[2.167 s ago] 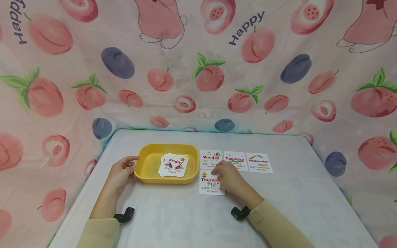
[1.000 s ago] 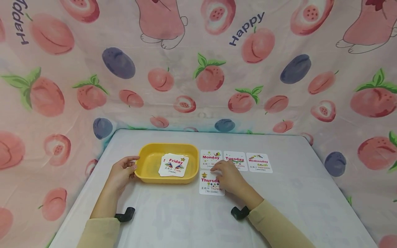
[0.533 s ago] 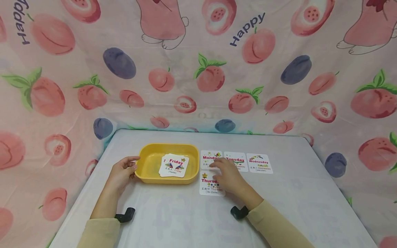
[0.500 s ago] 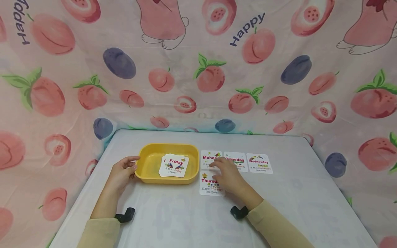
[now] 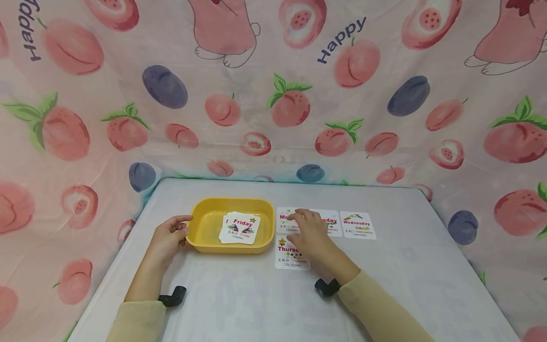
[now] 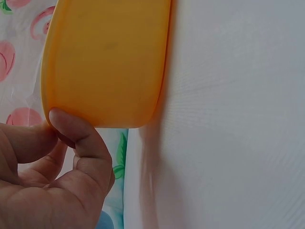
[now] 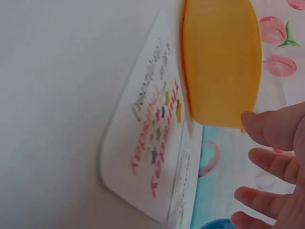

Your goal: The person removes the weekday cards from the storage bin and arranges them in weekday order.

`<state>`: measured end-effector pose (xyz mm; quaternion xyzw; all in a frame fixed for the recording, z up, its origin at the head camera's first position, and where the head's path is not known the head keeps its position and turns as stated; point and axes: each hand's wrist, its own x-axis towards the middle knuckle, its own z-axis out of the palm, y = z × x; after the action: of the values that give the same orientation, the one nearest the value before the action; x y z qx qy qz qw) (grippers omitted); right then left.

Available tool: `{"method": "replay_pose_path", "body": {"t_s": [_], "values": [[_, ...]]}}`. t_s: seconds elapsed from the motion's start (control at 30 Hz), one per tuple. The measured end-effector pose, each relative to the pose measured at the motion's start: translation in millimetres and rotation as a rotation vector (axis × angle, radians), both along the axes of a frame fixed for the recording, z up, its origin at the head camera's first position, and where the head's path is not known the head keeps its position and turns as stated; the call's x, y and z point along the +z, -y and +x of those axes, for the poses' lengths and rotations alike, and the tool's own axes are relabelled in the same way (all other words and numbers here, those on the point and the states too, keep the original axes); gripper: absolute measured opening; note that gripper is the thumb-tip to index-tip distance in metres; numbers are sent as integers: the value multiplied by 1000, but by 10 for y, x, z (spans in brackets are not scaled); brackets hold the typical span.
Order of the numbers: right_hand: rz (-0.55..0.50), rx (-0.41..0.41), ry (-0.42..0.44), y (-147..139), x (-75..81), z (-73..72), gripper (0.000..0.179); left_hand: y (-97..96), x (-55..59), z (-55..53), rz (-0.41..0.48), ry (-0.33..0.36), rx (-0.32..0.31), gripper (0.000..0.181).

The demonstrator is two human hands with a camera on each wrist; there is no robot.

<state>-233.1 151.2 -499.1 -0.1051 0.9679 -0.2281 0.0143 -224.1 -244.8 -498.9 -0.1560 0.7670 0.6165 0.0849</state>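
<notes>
At the left end of the yellow plastic tray (image 5: pixel 205 224), my left hand (image 5: pixel 164 241) pinches the rim between thumb and fingers; the left wrist view shows this grip on the tray wall (image 6: pixel 109 62). A small stack of cards lies inside, with the Friday card (image 5: pixel 239 230) on top. My right hand (image 5: pixel 315 240) hovers with spread fingers over the laid-out cards, holding nothing. It partly covers the Monday card (image 5: pixel 283 227), the Tuesday card (image 5: pixel 334 229) and the Thursday card (image 5: pixel 288 262). In the right wrist view, the fingers are apart from the Thursday card (image 7: pixel 147 138).
The Wednesday card (image 5: pixel 358 226) ends the back row on the right. A white cloth covers the table (image 5: pixel 248 294). Behind it hangs a fruit-print curtain (image 5: pixel 256 95). Black wrist mounts (image 5: pixel 173 297) show at both sleeves.
My right hand has shifted slightly away from me and its fingers have spread, uncovering more of the Thursday card. The left hand, tray and cards stay in place.
</notes>
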Motion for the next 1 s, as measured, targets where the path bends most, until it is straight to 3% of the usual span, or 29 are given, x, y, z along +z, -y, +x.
{"method": "replay_pose_path", "body": {"t_s": [0.47, 1.0], "values": [[-43, 28, -46, 171, 179, -101, 61, 6, -6, -1, 13, -1, -7, 44], [-7, 68, -57, 487, 306, -157, 69, 10, -2, -5, 23, 6, -6, 44]]}}
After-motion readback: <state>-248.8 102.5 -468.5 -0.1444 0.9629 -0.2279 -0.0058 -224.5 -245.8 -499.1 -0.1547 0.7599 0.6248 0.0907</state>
